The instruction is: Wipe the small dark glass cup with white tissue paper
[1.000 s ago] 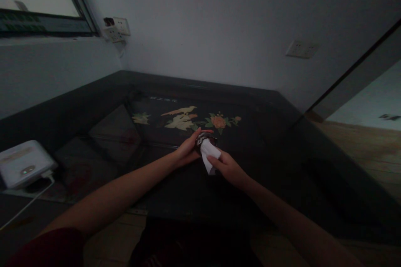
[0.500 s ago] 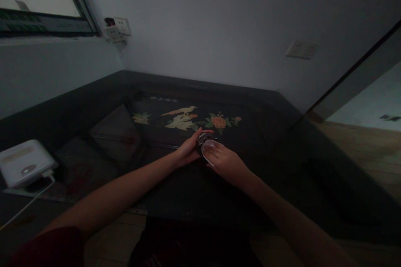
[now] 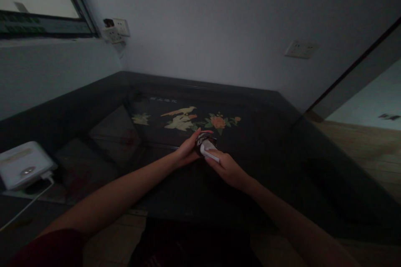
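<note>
My left hand [image 3: 187, 150] is curled around a small dark round object [image 3: 205, 139], holding it just above the dark table [image 3: 266, 142]. My right hand [image 3: 226, 167] pinches a white tissue [image 3: 207, 150] and presses it against the near side of that object. The room is dim, so I cannot make out what the round object is. Behind the hands the tabletop bears a painted bird and flower picture [image 3: 191, 119].
A white device [image 3: 21, 163] with a plugged-in cable sits at the left edge. Wall sockets [image 3: 116, 29] hang by the window at upper left, and another socket [image 3: 301, 49] is on the back wall. Wooden floor shows at right.
The tissue hung loose below my right hand a second ago; it is now folded small and pressed on the round object. My left hand has kept its hold.
</note>
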Available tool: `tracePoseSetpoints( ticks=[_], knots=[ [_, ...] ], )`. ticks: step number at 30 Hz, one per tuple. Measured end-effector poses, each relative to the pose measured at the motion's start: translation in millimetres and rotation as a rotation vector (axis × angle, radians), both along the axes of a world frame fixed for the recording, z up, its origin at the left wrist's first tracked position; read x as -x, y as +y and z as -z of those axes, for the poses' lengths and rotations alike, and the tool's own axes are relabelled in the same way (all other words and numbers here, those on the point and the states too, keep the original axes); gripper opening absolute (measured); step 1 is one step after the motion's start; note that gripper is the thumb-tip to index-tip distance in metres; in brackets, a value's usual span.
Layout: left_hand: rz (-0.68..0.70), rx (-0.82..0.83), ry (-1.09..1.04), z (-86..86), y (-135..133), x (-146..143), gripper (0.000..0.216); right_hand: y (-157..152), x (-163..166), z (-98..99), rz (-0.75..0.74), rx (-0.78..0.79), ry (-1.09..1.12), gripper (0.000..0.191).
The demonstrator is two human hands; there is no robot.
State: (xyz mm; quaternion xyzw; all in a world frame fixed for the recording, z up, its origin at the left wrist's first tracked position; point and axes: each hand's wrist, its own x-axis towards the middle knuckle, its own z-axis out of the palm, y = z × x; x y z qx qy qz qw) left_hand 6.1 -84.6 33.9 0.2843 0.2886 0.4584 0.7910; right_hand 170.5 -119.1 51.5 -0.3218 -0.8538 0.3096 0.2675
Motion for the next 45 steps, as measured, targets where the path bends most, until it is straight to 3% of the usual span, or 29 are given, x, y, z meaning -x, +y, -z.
tracePoseSetpoints(
  ticks=[4,8,11,14,18,20,23,28,35,38,41,45],
  knots=[
    [0.011,0.015,-0.002,-0.4,-0.2,0.3,0.036,-1.8,3.1,0.6,0.123,0.368,0.239,0.043],
    [0.006,0.006,-0.020,0.1,0.3,0.1,0.036,-3.3,4.6,2.6,0.146,0.406,0.267,0.043],
    [-0.008,0.004,-0.010,-0.8,-0.2,-0.2,0.036,-4.3,3.8,1.2,0.083,0.235,0.099,0.034],
    [-0.005,-0.002,0.000,-0.2,-0.3,0.1,0.035,-2.7,2.3,1.8,0.029,-0.109,-0.113,0.029],
    [0.006,-0.018,-0.004,5.1,2.3,1.2,0.034,3.3,0.4,9.0,-0.035,-0.506,-0.322,0.036],
    [0.008,-0.020,-0.010,7.7,3.8,1.5,0.034,5.9,-0.5,12.1,-0.037,-0.603,-0.380,0.037],
    [0.008,-0.021,-0.013,8.8,4.3,1.6,0.034,7.3,-1.8,12.1,-0.037,-0.627,-0.373,0.038],
    [0.024,-0.013,-0.002,1.9,0.4,1.7,0.036,3.0,-2.9,3.2,-0.061,-0.387,-0.186,0.034],
    [0.003,0.000,-0.008,1.7,1.3,1.0,0.036,1.4,-0.1,4.7,0.059,0.320,0.139,0.030],
    [0.014,-0.019,-0.021,6.8,3.7,1.9,0.038,2.7,0.4,8.7,0.071,0.410,0.196,0.032],
    [0.024,-0.030,-0.018,8.2,4.6,2.7,0.038,1.7,0.6,10.5,0.053,0.234,0.105,0.035],
    [0.007,-0.015,-0.016,5.7,3.9,2.0,0.037,2.2,0.2,14.0,-0.048,-0.292,-0.134,0.041]
  ],
)
